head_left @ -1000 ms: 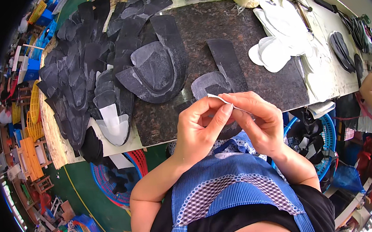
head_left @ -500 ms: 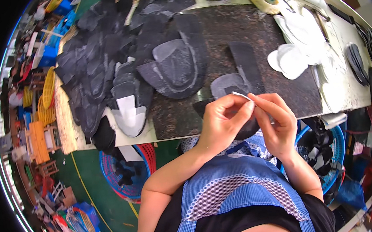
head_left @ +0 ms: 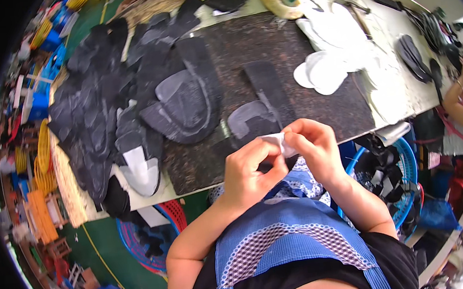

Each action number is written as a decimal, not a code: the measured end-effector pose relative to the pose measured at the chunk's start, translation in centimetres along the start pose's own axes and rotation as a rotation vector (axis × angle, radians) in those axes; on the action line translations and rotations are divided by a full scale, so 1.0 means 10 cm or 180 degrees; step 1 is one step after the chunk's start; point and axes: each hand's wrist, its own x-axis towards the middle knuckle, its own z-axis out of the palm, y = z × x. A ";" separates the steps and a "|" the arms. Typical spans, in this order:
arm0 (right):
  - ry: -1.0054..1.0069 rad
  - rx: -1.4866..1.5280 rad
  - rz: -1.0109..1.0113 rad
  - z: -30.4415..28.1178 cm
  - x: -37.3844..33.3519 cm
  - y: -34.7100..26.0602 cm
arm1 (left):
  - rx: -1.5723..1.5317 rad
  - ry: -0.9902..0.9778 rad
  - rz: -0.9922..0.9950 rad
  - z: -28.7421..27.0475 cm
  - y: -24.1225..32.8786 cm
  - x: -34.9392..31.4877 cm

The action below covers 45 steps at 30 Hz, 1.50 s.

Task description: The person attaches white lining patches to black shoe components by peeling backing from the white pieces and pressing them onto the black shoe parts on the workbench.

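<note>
I have the white piece (head_left: 273,138) between my hands: my right hand (head_left: 314,150) pinches it; my left hand (head_left: 250,171) touches its nine-o'clock side, whether clenched I can't tell. A light, even grip should spare its edges. A black part (head_left: 272,93) lies at twelve, white pads (head_left: 326,73) towards one, a dark pile (head_left: 93,96) at ten. Bare slab (head_left: 283,42) beyond twelve leaves room.
</note>
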 end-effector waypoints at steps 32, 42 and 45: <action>-0.0507 -0.1678 0.0759 0.06 0.08 0.03 | 0.0567 -0.0304 -0.0535 -0.39 -0.53 0.42; -0.0207 -0.3541 -0.0647 0.04 0.14 0.22 | 0.1411 -0.1516 0.0796 -0.23 -0.27 -0.01; -0.0700 -0.4417 -0.0071 -0.20 0.07 -0.09 | 0.2241 -0.2002 0.0698 -0.19 -0.38 -0.19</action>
